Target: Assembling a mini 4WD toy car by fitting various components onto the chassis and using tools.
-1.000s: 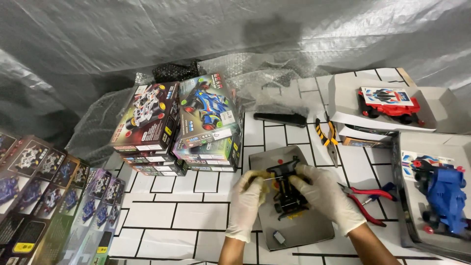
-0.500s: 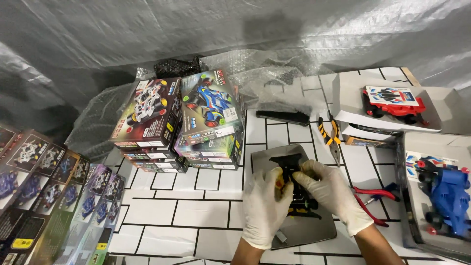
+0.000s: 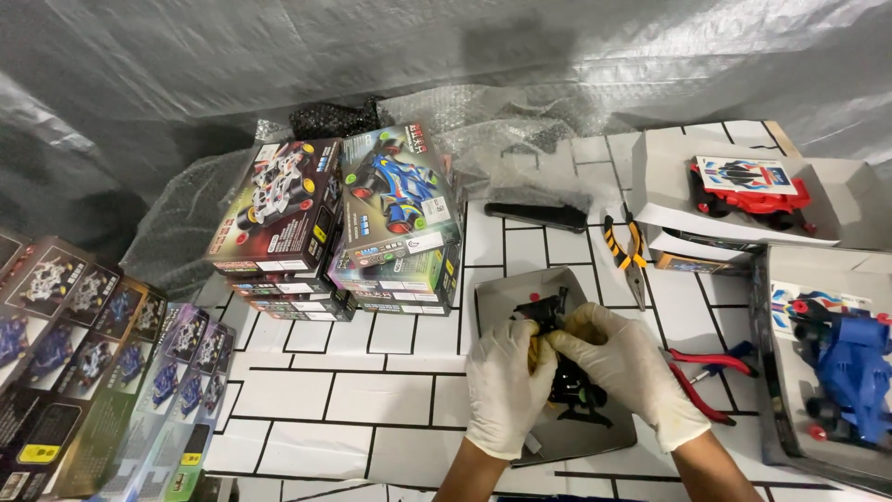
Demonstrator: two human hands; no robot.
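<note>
My left hand (image 3: 506,386) and right hand (image 3: 627,367), both in thin white latex gloves, meet over the grey tray (image 3: 502,293) and close together on the front of a small black chassis (image 3: 569,372). The fingers of both grip it; a bit of yellowish material shows between my palms, though I cannot tell what it is. The chassis sits low over the tray, its rear end toward me, with a green dot on one side.

As I judge it, the build is at an early to middle stage: the chassis is bare black plastic, with no coloured body shell on it and no wheels that I can make out. A finished-looking red car (image 3: 748,191) lies in an open white carton to the far right, and a blue car (image 3: 850,372) sits in the box nearest my right wrist.

The table (image 3: 372,395) is glossy white with black grid lines. Yellow-handled pliers (image 3: 627,251) lie just beyond the tray, red-handled cutters (image 3: 697,372) just right of my right hand. A flat black tool (image 3: 539,216) lies farther back. Two stacks of printed cardboard kit boxes (image 3: 344,223) stand to the left, and crinkled bubble wrap (image 3: 492,130) and grey plastic sheeting lie behind.
</note>
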